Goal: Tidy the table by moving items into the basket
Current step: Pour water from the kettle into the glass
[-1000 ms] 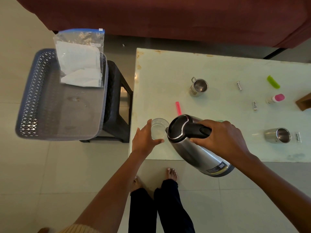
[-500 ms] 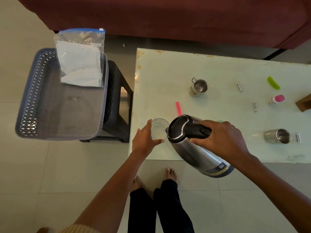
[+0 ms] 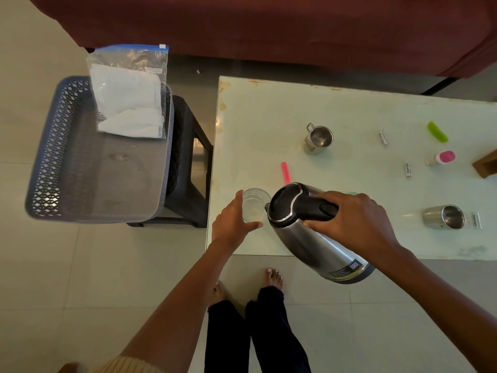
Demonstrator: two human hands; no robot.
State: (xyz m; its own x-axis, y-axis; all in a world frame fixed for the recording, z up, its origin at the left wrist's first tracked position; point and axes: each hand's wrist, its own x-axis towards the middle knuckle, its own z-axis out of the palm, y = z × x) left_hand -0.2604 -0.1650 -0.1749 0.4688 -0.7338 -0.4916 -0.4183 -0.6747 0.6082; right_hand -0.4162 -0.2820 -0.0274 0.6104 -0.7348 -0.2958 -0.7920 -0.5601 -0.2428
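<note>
My right hand (image 3: 352, 224) grips the black handle of a steel kettle (image 3: 314, 238), tilted with its spout toward a clear glass (image 3: 254, 204) at the table's near left corner. My left hand (image 3: 231, 224) curls round that glass, thumb and fingers on its sides. The grey lattice basket (image 3: 53, 162) sits on a dark stool (image 3: 188, 189) left of the table and holds a zip bag of white cloth (image 3: 129, 95). On the pale table (image 3: 269, 117) lie a pink clip (image 3: 285, 172), two steel mugs (image 3: 318, 138) (image 3: 445, 216), a green clip (image 3: 437, 131) and a pink-capped bottle (image 3: 441, 158).
Two small white tubes (image 3: 383, 137) (image 3: 408, 169) and a small packet (image 3: 476, 219) lie on the table's right part. A wooden piece (image 3: 486, 164) juts in at the right edge. A dark red sofa (image 3: 269, 28) runs behind. My bare feet stand on the tiled floor below the table edge.
</note>
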